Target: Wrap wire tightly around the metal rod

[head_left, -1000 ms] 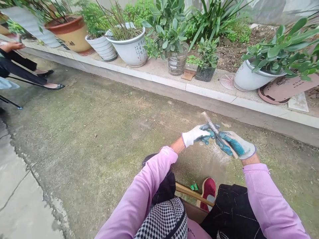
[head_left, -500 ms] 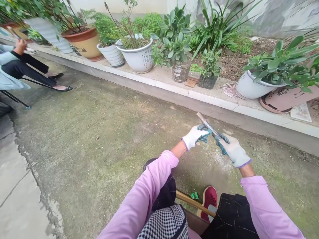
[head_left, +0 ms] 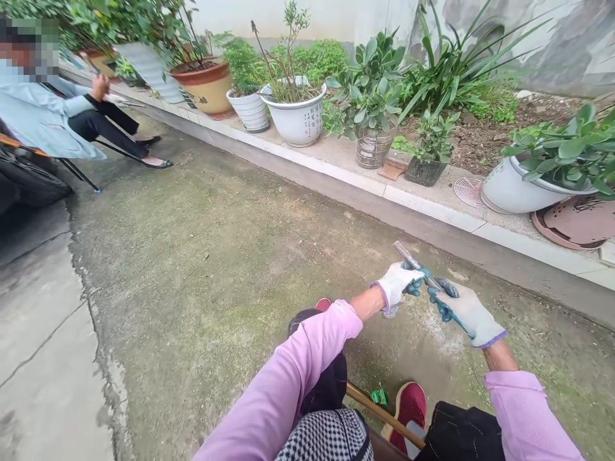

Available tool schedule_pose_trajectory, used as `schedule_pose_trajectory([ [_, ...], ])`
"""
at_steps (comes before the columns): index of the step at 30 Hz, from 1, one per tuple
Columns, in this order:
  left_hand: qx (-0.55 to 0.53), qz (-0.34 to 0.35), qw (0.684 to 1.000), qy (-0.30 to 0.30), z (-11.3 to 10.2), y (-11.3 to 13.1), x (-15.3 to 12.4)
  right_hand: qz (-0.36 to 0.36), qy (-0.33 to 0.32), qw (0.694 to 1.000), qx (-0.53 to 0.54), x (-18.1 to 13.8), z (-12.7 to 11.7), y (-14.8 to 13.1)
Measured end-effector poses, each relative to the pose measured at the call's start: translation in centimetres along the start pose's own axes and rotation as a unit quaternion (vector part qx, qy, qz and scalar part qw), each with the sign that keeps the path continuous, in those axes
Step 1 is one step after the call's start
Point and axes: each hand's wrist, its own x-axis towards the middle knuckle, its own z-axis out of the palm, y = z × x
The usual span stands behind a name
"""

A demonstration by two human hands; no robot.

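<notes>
Both my hands wear white gloves with blue-green coated palms and purple cuffs. My right hand (head_left: 464,310) grips the near end of a slim metal rod (head_left: 432,280), which slants up and away to the left. What looks like thin silvery wire is coiled around the rod's far part (head_left: 407,256). Beside it, my left hand (head_left: 401,282) has its fingers closed against the rod, just below the coil. A loose tangle of thin wire (head_left: 391,310) shows below the left cuff. The fingertips partly hide the rod's middle.
Potted plants, including a white pot (head_left: 296,118), line a tiled ledge (head_left: 355,179). At far left a seated person (head_left: 43,115) holds something small. A green wrapper (head_left: 378,397) lies by my red shoe (head_left: 408,410). A wooden bar (head_left: 369,403) runs between my legs.
The view has swung left, so more of the seated person shows. My left hand has moved along the rod, covering part of the coil. The right hand keeps its grip.
</notes>
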Motion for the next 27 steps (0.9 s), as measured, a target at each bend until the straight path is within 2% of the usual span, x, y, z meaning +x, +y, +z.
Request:
schedule_pose_trajectory([
  [5,-0.003,-0.023,0.999,0.022,-0.1,0.0,0.1,-0.004,0.013,1.0,-0.023,0.8,0.0,1.5],
  [9,-0.005,-0.021,1.0,0.018,-0.1,0.0,0.4,-0.024,0.01,0.998,-0.05,1.4,-0.2,2.3],
  [27,-0.019,-0.039,0.999,0.027,0.2,0.4,-0.1,-0.031,0.013,0.996,-0.088,1.6,-0.4,2.4],
])
